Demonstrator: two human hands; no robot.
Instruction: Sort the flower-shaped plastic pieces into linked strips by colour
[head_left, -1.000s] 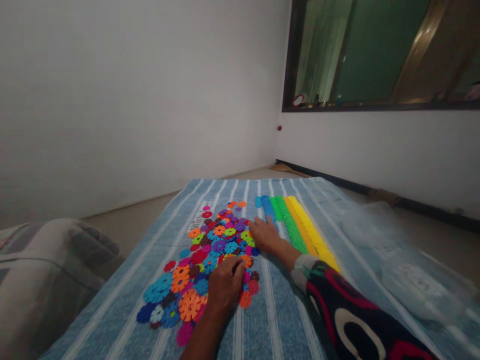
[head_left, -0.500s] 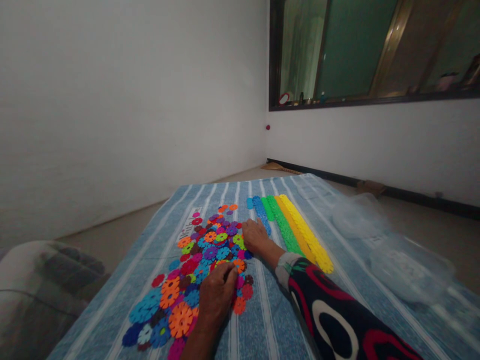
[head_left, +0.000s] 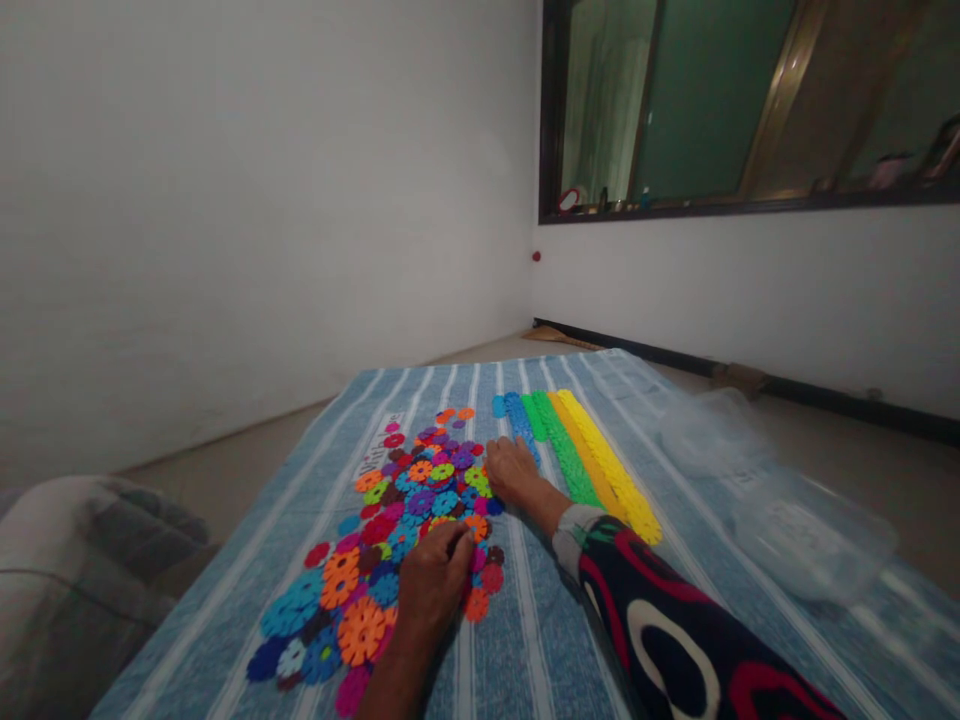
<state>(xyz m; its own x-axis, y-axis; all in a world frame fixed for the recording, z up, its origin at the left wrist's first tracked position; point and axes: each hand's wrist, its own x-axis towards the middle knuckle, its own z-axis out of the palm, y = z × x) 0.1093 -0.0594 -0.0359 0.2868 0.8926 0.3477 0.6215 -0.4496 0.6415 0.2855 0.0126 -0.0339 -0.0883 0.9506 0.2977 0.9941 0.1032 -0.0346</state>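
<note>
"Across the striped cloth (head_left: 510,640), what's all that colour?"

"A loose pile of plastic discs (head_left: 420,503), flat and round, with notched rims that make them look like little flowers. Orange, purple, red, pink, lime, brown and several blues, lying over one another every which way."

"All one size?"

"They don't look it from here. That orange disc (head_left: 352,640) at the near end seems big, but it's closer to us. A pale disc (head_left: 291,658) lies just beside it, near a dark blue one."

"And right of the pile?"

"Neat rows, discs overlapping edge to edge: a long yellow row (head_left: 604,460), then an orange row (head_left: 581,440), a long green row (head_left: 559,440), a short green one and a blue row (head_left: 517,412)."

"What about the hands?"

"The left hand (head_left: 433,575) is over the near part of the pile, fingers curled in, thumb close against them. I can't tell if a disc is pinched there."

"The right?"

"The right hand (head_left: 512,470) sits between the pile's edge and the blue row, fingers bent downward. Their tips are hidden, so I can't say whether it has hold of anything."
</note>
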